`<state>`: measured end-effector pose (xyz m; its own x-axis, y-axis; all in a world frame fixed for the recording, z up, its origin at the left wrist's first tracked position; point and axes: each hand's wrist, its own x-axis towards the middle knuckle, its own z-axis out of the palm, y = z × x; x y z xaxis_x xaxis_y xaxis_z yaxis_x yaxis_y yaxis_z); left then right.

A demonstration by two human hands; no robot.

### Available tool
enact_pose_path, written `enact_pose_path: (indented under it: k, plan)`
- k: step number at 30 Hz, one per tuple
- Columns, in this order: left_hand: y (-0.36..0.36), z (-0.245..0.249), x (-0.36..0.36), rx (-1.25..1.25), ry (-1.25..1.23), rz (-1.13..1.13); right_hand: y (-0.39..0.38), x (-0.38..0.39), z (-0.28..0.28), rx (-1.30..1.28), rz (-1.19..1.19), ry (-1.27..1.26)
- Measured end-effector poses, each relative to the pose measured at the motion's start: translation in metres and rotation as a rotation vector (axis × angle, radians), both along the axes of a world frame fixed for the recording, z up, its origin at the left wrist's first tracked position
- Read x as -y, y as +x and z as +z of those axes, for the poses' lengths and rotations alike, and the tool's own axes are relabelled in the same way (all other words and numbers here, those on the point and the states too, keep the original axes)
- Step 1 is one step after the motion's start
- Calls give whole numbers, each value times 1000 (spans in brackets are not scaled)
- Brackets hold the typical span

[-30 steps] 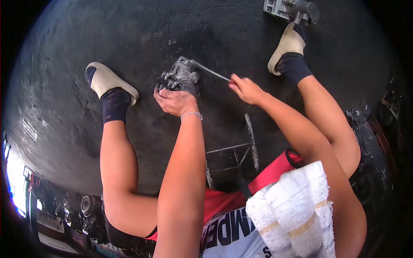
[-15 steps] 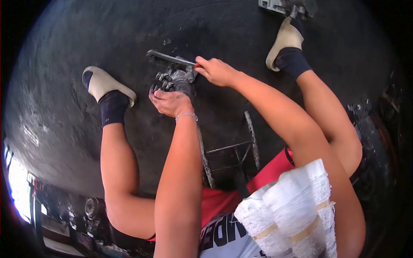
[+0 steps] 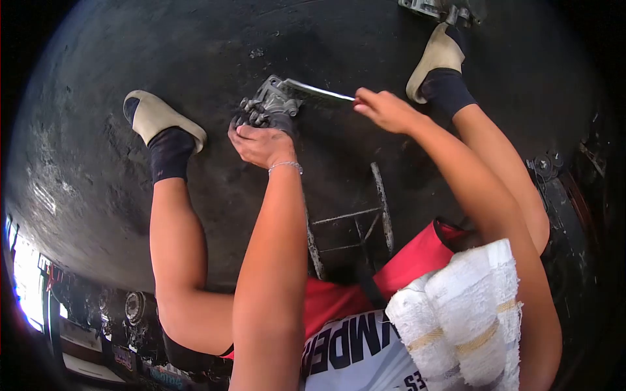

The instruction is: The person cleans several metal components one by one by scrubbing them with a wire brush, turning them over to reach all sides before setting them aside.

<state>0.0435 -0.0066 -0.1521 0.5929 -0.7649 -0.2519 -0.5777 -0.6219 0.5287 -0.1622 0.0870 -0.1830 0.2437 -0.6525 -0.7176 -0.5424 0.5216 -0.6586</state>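
Note:
My left hand (image 3: pixel 259 144) is closed around the dark lower end of a cast grey metal engine part (image 3: pixel 277 104), holding it above the dark floor. Bolts and small fittings stick out on the part's left side, and a flat flange with holes faces upward. In my right hand (image 3: pixel 390 111) is a long thin metal tool (image 3: pixel 319 90), pinched by its near end, which the fingers mostly hide. The tool's far tip lies right at the flange's upper right edge.
A low metal-framed stool (image 3: pixel 349 215) stands between my legs. A white towel (image 3: pixel 463 313) lies over my right thigh. Another metal part (image 3: pixel 427 9) sits beyond my right foot. Mechanical parts (image 3: pixel 135 309) line the lower left, with more (image 3: pixel 546 166) at the right.
My right hand has drawn the tool to the right, from across the flange until only its tip is at the edge. My left hand keeps its hold, the part tilting slightly.

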Motion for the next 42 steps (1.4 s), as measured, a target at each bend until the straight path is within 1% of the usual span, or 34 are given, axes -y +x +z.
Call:
enact_pose_path:
  k: [2, 6, 8, 9, 10, 12, 13, 14, 16, 18, 20, 21, 23, 24, 26, 27, 28, 30, 31, 32, 34, 35, 36, 38, 39, 40, 42]
  plan:
    - [-2, -2, 0, 7, -41, -21, -13, 16, 26, -26, -234, -89]
    - [2, -6, -2, 6, -54, -11, -5, 84, 55, 2, -245, -168]
    - [2, -7, -2, -11, -64, -42, 2, 121, 86, 93, -230, 177]
    - [2, -7, -3, -10, -67, -30, 7, 130, 91, 73, -159, 107]
    - [1, -6, -4, 23, -87, -56, 10, 129, 80, 72, -149, 103]
    - [0, -7, -2, 61, -120, -70, 18, 127, 49, -20, 179, -222]
    - [0, -9, -2, 76, -152, -86, 32, 139, 56, -140, 227, -146]
    - [1, -10, -5, 90, -173, -112, 42, 149, 49, -138, 233, -148]
    - [4, -9, -7, 103, -142, -104, 51, 167, 29, -72, 324, -133]
    - [1, -7, -4, 49, -136, -98, 45, 152, 17, 41, 247, -183]
    - [-1, -5, -6, 43, -139, -72, 27, 126, 37, 160, 138, -204]
    - [-1, -3, -4, 34, -116, -75, 23, 125, 38, 165, 149, -200]
    - [2, -5, -3, 44, -105, -128, 13, 119, 43, 24, 182, -224]
    - [1, -4, -4, 32, -106, -146, 17, 117, 41, 10, 165, -223]
    - [-1, -3, -3, 41, -97, -77, 37, 120, 27, -30, 157, -293]
    - [-1, -4, -3, 41, -95, -67, 35, 111, 25, 33, 91, -248]
    - [-1, -4, -2, 33, -91, -82, 26, 101, 30, 24, 77, -243]
    - [1, -7, -4, 58, -107, -85, 6, 77, 39, 132, 1, -214]
    - [0, -5, -4, 63, -100, -88, 3, 72, 43, 150, -48, -281]
    - [2, -4, -6, 72, -92, -92, 10, 71, 43, 158, -52, -273]
    - [0, -2, -3, 65, -108, -113, 34, 86, 41, -5, 26, -212]
    - [2, -9, -5, 89, -130, -116, 55, 91, 24, -47, 34, -300]
    - [3, -10, -8, 88, -138, -119, 73, 97, 18, 37, -39, -321]
    - [6, -11, -2, 80, -93, -91, 80, 100, 22, 70, -14, -348]
    - [9, -12, -6, 115, -90, -183, 67, 93, 23, 51, 10, -235]
    - [11, -7, -9, 126, -58, -193, 51, 80, 26, -33, -7, -237]
    - [5, -4, -5, 67, -76, -169, 8, 63, 20, -35, 11, -207]
